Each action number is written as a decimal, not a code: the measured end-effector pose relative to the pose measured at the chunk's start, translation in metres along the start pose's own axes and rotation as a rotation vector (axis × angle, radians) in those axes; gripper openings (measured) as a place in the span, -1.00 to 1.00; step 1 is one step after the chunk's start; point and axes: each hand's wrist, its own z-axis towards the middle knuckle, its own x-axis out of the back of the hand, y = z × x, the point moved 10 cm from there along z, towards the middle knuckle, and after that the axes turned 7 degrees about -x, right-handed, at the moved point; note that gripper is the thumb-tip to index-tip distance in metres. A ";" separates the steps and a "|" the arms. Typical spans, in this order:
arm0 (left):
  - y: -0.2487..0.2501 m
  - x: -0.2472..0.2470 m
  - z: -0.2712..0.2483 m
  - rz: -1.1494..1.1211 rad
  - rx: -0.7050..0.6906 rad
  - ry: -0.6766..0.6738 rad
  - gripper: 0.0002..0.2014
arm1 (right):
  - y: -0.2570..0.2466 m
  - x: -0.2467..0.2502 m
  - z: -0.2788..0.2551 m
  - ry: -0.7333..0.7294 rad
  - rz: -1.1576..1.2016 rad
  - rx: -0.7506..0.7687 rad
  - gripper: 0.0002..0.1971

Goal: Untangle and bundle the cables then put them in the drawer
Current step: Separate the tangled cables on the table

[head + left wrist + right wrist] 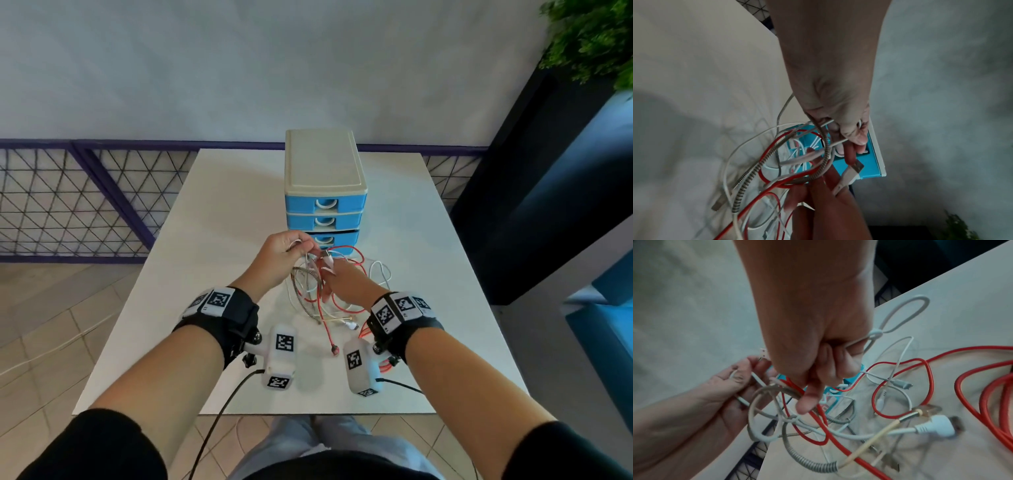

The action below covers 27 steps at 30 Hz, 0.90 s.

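A tangle of cables (310, 294) hangs over the white table (219, 219), in front of the blue three-drawer unit (325, 202). It is made of a red cable (840, 446), thin white cables (729, 155) and a grey braided cable (748, 177). My left hand (301, 245) is raised and pinches a thin white cable and the braided cable (823, 134) between thumb and fingers. My right hand (325, 263), just below and right of it, has its fingers curled round a white cable ending in a USB plug (854, 168). Part of the tangle is lifted; the rest lies on the table.
A red plug end (334, 349) and a white plug (935, 425) lie on the table near my wrists. A white loop (382, 274) lies right of the drawers. A mesh fence (68, 205) runs along the left, and a dark panel (534, 205) stands on the right.
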 end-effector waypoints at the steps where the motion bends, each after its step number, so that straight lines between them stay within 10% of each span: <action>1: -0.001 0.000 -0.001 -0.055 0.009 -0.003 -0.83 | 0.000 0.000 0.002 0.005 0.010 -0.003 -0.80; 8: -0.020 0.006 -0.006 -0.512 0.154 0.035 -0.74 | 0.013 0.001 -0.002 -0.166 0.682 -0.202 -0.88; 11: -0.023 0.003 -0.009 -0.505 0.235 0.045 -0.75 | 0.008 0.006 0.001 -0.161 0.833 -0.158 -0.62; 14: -0.020 0.004 -0.007 -0.284 0.226 0.024 -0.80 | -0.001 0.013 0.000 -0.110 0.780 -0.110 -0.90; 21: -0.017 0.000 -0.007 0.363 -0.004 -0.122 -0.70 | -0.021 0.035 -0.005 0.102 0.320 0.017 -0.75; 27: -0.029 0.009 -0.012 0.022 0.100 0.019 -0.73 | 0.007 0.007 -0.004 -0.102 0.220 -0.220 -0.82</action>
